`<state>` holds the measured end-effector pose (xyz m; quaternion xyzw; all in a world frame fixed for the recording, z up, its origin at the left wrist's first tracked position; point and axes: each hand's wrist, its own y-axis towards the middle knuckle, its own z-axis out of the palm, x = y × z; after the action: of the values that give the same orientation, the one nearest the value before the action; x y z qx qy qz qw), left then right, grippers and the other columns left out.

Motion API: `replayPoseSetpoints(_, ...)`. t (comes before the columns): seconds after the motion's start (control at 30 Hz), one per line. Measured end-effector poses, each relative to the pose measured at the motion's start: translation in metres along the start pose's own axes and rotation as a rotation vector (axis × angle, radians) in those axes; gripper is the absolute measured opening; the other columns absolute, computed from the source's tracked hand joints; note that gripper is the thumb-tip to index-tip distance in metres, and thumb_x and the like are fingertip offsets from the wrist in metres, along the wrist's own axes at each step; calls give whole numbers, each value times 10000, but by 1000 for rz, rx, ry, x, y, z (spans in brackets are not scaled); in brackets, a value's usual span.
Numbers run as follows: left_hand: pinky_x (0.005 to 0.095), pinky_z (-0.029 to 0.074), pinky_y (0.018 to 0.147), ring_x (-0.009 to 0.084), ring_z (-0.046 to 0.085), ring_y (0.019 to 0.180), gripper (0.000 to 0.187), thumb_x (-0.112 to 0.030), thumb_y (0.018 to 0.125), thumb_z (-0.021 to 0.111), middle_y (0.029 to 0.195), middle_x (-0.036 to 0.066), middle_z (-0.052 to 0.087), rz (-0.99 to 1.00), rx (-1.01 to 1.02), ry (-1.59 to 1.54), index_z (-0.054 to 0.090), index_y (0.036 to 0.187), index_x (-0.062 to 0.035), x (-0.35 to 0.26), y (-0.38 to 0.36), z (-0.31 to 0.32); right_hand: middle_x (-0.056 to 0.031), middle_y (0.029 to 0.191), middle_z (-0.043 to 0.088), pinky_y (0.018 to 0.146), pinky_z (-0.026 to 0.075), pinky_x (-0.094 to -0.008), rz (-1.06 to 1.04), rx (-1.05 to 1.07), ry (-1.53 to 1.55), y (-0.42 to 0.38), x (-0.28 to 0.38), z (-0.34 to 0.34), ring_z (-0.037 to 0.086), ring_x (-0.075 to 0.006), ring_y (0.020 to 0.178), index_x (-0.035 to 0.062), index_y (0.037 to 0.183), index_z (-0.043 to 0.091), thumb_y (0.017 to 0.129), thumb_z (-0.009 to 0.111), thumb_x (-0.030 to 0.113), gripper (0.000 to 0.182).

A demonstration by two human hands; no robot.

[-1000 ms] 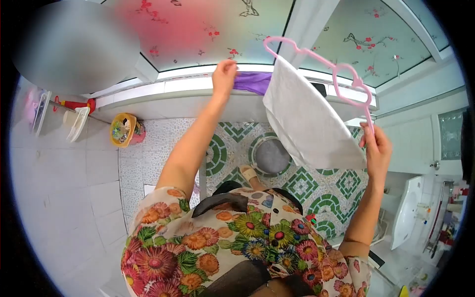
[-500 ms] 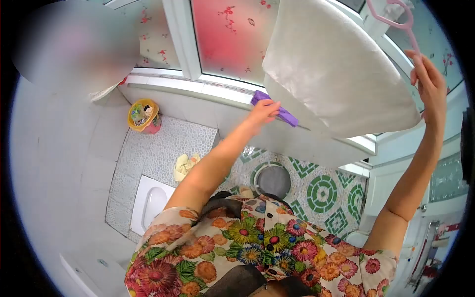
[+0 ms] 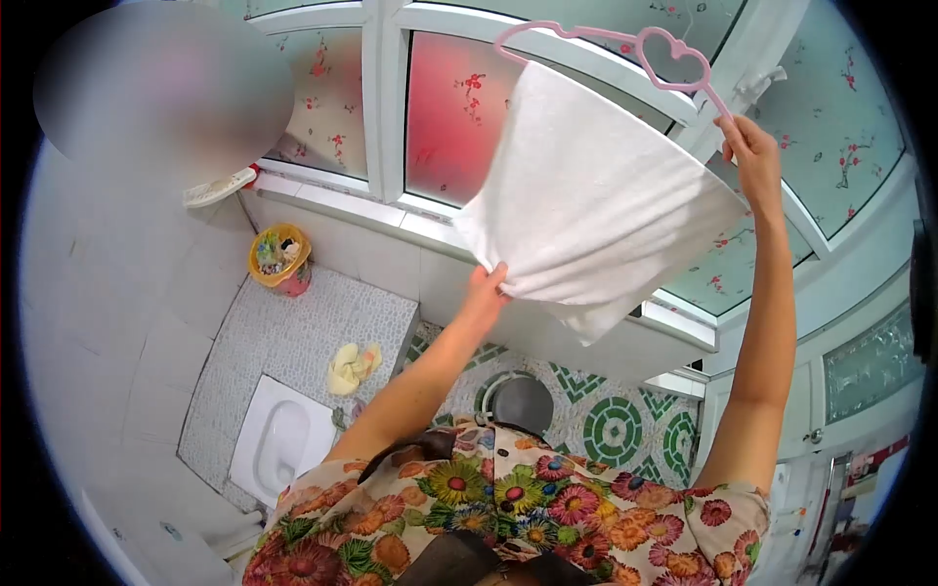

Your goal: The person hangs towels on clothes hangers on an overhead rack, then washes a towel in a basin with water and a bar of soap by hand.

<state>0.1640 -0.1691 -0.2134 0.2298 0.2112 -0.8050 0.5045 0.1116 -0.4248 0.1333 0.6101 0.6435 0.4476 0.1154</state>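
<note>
A white towel (image 3: 606, 195) hangs from a pink hanger (image 3: 674, 68) with a heart-shaped loop, in front of the window. My right hand (image 3: 752, 161) is raised and closed around the lower right end of the hanger. With fingers pinched, my left hand (image 3: 487, 293) grips the towel's lower left edge, where the cloth gathers into folds. The towel covers part of the window ledge and whatever lies behind it.
Frosted window panes (image 3: 449, 117) with red blossoms stand above a tiled ledge (image 3: 332, 203). Below are a yellow-rimmed bin (image 3: 295, 283), a squat toilet (image 3: 283, 439), a pale yellow cloth (image 3: 352, 369) and a round grey lid-like object (image 3: 523, 402). A cabinet (image 3: 870, 366) stands right.
My left hand has moved down from beside a purple item, now out of sight, and grips the towel. My right hand has moved left and down with the hanger, and more of the hanger shows.
</note>
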Motion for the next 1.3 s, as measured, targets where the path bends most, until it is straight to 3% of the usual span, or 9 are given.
replayPoseSetpoints(0.53, 353, 499, 819, 207, 553, 1007, 379, -152, 877, 574, 1125, 86, 541, 48, -52, -7, 432, 1210, -40, -36, -8, -27, 19, 562, 484, 496, 307, -247, -138, 51, -41, 51, 66, 3, 390, -65, 527, 32, 887, 646, 889, 562, 248, 232)
replayPoseSetpoints(0.63, 342, 489, 809, 187, 537, 979, 445, -196, 852, 621, 1098, 90, 537, -47, -297, 150, 425, 1216, -30, -83, 9, -54, 5, 561, 492, 492, 318, -257, -224, 44, -60, 58, 86, -4, 400, -73, 522, 29, 864, 632, 891, 560, 236, 221)
replayPoseSetpoints(0.67, 335, 482, 805, 179, 533, 968, 461, -213, 844, 634, 1094, 89, 536, 88, -267, 209, 426, 1212, -29, -102, 20, -52, 1, 560, 495, 491, 323, -259, -251, 37, -52, 60, 91, -5, 406, -75, 521, 28, 859, 627, 891, 561, 229, 215)
replayPoseSetpoints(0.83, 295, 439, 826, 156, 527, 986, 486, -315, 841, 644, 1107, 85, 556, 837, -162, 475, 461, 1183, -22, -237, 24, 68, -15, 575, 528, 506, 357, -257, -302, 26, -22, 69, 114, -17, 454, -84, 535, 22, 848, 611, 880, 575, 187, 172)
replayPoseSetpoints(0.93, 322, 458, 860, 165, 551, 1011, 577, -463, 866, 566, 1134, 110, 578, 715, 313, 330, 447, 1230, -33, -299, 28, 126, -19, 586, 535, 514, 367, -252, -349, 34, 8, 81, 116, -26, 472, -81, 541, 16, 839, 607, 875, 582, 172, 162)
replayPoseSetpoints(1.03, 343, 468, 854, 183, 579, 975, 580, -544, 886, 467, 1040, 106, 622, 507, 503, 71, 519, 1153, -32, -324, -8, 188, -14, 590, 539, 516, 371, -245, -336, 105, 151, 91, 132, -39, 491, -81, 548, 0, 832, 607, 864, 593, 150, 154)
replayPoseSetpoints(1.07, 337, 500, 775, 181, 603, 869, 607, -579, 903, 374, 955, 101, 638, 545, 449, 83, 555, 1111, -37, -327, -21, 204, -12, 599, 546, 518, 378, -231, -339, 104, 169, 91, 141, -44, 504, -77, 554, -14, 814, 612, 857, 602, 147, 168)
replayPoseSetpoints(1.17, 293, 496, 693, 150, 580, 762, 607, -564, 924, 324, 866, 86, 644, 751, 522, 104, 590, 1055, -35, -341, -13, 225, -16, 609, 559, 527, 392, -228, -306, 83, 115, 103, 151, -59, 511, -74, 560, -16, 800, 623, 852, 609, 150, 174)
replayPoseSetpoints(1.3, 233, 400, 552, 81, 418, 579, 552, -473, 961, 289, 840, 82, 646, 1037, 388, 93, 598, 1026, -20, -360, -20, 262, -26, 654, 589, 559, 417, -249, -155, 149, 107, 111, 154, -70, 532, -88, 599, -11, 825, 642, 831, 627, 172, 184)
